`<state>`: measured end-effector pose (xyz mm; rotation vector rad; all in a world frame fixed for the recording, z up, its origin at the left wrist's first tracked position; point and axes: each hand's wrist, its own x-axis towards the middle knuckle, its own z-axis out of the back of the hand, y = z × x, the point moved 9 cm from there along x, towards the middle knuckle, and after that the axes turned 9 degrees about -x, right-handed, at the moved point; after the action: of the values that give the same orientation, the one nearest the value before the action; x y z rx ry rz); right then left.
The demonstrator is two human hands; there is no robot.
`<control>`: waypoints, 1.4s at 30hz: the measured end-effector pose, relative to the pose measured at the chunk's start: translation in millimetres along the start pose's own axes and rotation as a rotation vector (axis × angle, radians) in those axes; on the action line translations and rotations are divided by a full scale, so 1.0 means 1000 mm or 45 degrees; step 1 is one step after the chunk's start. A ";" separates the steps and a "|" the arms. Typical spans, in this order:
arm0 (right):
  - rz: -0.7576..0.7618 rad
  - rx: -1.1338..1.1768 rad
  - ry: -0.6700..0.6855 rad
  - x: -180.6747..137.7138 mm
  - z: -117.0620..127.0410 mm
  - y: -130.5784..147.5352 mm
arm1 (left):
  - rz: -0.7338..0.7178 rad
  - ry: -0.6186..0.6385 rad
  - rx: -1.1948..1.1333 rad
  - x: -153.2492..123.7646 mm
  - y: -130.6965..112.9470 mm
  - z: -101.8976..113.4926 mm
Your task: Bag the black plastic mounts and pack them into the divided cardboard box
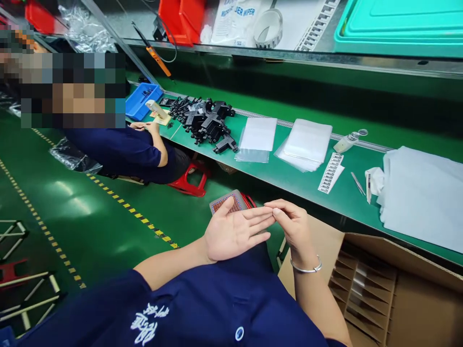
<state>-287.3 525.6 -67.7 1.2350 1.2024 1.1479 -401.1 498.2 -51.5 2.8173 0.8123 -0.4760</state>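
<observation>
My left hand [231,233] is held palm up over my lap, fingers stretched toward the right and thumb raised; nothing lies on the palm. With thumb and fingers closed, my right hand [292,221] pinches the fingertips of the left. A silver bangle [307,270] circles my right wrist. Both hands are in front of the green bench [289,180], off its surface. On that bench lie a stack of whitish sheets [307,142], a smaller stack of sheets [258,135], a strip of printed labels [331,172] and tweezers [358,183].
An open cardboard box [415,303] with dividers stands at my right. Black plastic parts [213,123] are heaped on the bench, left of the sheets. A small bottle [346,143] and a white sheet pile [427,193] sit farther right. A co-worker [119,152] sits at left.
</observation>
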 end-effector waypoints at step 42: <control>-0.262 0.074 -0.070 0.136 -0.243 0.033 | -0.093 0.150 -0.289 -0.082 -0.220 0.008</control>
<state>-522.7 673.9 -31.0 1.1487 1.2963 0.9283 -588.4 639.9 -46.9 2.6325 0.9308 -0.2129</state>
